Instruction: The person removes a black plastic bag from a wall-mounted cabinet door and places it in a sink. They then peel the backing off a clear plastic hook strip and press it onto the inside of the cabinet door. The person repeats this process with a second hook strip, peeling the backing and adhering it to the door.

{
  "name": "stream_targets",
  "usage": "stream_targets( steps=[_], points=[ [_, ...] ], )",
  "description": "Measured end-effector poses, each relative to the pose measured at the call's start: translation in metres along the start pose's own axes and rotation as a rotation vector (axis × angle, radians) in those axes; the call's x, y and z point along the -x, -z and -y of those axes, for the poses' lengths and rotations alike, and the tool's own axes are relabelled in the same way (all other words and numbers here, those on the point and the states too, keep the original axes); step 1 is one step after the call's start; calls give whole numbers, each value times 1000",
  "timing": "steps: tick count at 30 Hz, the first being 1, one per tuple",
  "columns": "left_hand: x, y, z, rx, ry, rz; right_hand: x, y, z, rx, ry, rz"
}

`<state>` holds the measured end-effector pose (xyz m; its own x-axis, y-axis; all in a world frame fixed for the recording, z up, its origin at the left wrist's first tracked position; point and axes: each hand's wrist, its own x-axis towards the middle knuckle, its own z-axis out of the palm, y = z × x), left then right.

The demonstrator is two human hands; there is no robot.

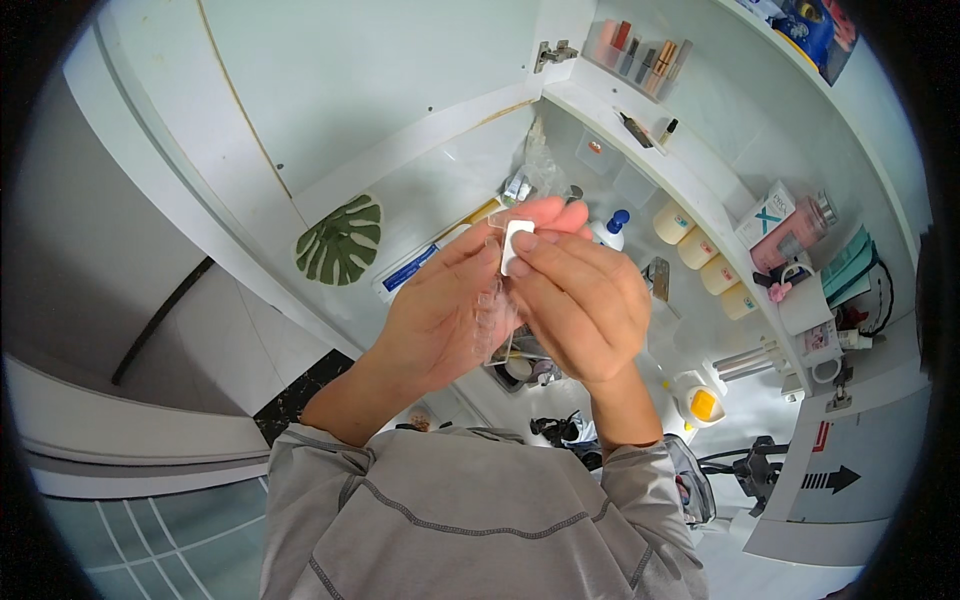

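Note:
My left hand (435, 310) is closed around a clear plastic piece (487, 318) with a wavy, notched edge. Part of the piece is hidden by the fingers and palm. At its upper end, my right hand (588, 302) pinches a small white rounded rectangle (514, 248) between thumb and fingers. This white piece lies against or just in front of the clear plastic; I cannot tell whether it is stuck on. Both hands are close together at mid-picture, above the counter.
An open mirror cabinet on the right has a shelf (690, 165) with a clear box of lipsticks (637, 62) and several cosmetics. Below stand cream-coloured cups (697, 247) and a blue-topped pump bottle (609, 230). A green leaf-shaped mat (340, 240) lies at left.

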<state>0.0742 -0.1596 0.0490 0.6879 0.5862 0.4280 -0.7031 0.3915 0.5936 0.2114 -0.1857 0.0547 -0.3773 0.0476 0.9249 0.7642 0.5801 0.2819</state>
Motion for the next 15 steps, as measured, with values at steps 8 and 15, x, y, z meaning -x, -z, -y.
stream_targets(
  steps=[8, 15],
  points=[
    [6, 12, -6, 19, 24, -54, 1, 0, 11, -54, -135, 182],
    [20, 45, -17, -21, -97, -276, 9, -34, 21, -270, -211, 506]
  ],
)
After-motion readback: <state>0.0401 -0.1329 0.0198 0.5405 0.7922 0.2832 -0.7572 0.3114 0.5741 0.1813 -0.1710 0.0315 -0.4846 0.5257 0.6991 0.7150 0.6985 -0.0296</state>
